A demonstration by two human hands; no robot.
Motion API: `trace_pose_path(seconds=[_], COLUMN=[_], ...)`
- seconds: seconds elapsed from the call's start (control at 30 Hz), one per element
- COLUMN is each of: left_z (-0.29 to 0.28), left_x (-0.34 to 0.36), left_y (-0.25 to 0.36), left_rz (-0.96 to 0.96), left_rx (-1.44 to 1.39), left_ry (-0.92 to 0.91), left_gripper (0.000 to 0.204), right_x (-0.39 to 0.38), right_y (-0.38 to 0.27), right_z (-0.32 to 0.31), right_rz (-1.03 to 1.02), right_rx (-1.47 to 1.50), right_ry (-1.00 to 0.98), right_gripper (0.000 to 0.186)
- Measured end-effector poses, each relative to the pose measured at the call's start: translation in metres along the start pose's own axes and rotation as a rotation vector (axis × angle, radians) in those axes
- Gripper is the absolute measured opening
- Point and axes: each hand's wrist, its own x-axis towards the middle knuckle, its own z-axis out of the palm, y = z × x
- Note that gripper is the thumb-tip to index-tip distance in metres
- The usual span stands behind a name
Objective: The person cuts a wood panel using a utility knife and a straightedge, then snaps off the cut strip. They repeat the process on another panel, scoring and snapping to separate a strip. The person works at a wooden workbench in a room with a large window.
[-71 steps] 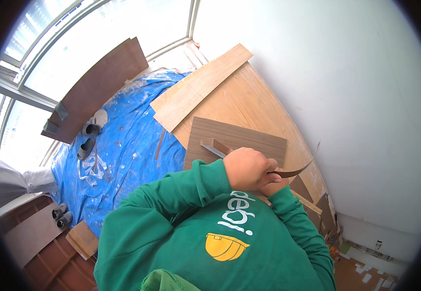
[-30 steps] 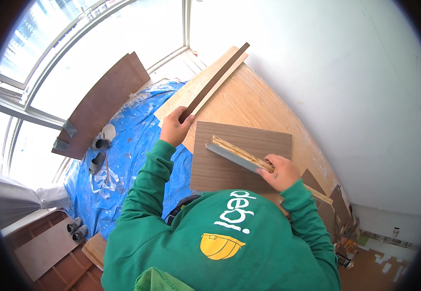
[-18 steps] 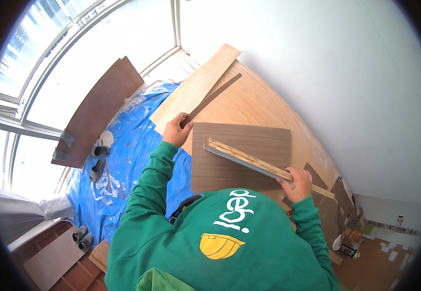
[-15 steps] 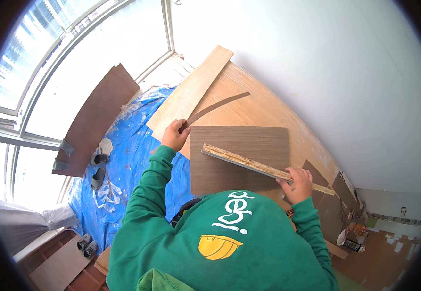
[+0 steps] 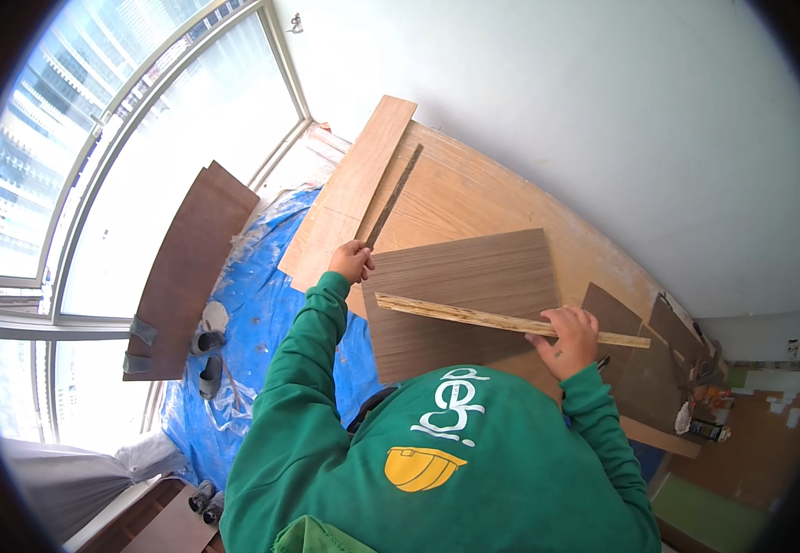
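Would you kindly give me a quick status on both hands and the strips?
Left hand gripping dark thin strip. Right hand holding pale wooden strip across brown panel. Nothing between them.

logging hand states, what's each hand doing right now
Left hand: closed on the near end of a thin dark strip.
Right hand: closed on a long pale wooden strip.

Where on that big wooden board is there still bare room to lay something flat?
The large light board is bare between the thin dark strip and the white wall. Lower right is crowded: the brown panel, the pale strip under the right hand, and dark offcuts.
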Motion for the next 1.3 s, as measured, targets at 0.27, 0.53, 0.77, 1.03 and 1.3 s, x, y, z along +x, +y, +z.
trace_pose_path(seconds=[0.27,0.53,0.77,1.03,1.3], left_z=[-0.022,-0.028,-0.063,-0.096,-0.065], left_x=[-0.01,-0.044,-0.094,-0.168,-0.16], left_y=[-0.059,-0.097,-0.165,-0.285,-0.334], left_rz=[-0.233,-0.186,-0.089,-0.381,-0.408], left_rx=[-0.097,-0.028,-0.402,-0.376,0.161], left_ry=[0.139,0.38,0.795,1.042,1.054], left_gripper=[0.051,0.042,0.022,0.018,0.043], right_x=[0.003,0.004,0.006,0.004,0.005], right_y=[-0.003,-0.003,-0.007,-0.003,-0.005], right_z=[-0.001,-0.001,0.001,0.004,0.003], right_rz=[0.008,-0.009,-0.007,-0.007,-0.007], right_rx=[0.012,0.012,-0.013,-0.026,-0.055], right_ry=[0.016,-0.014,-0.03,-0.044,-0.068], right_gripper=[0.042,0.042,0.041,0.042,0.042])
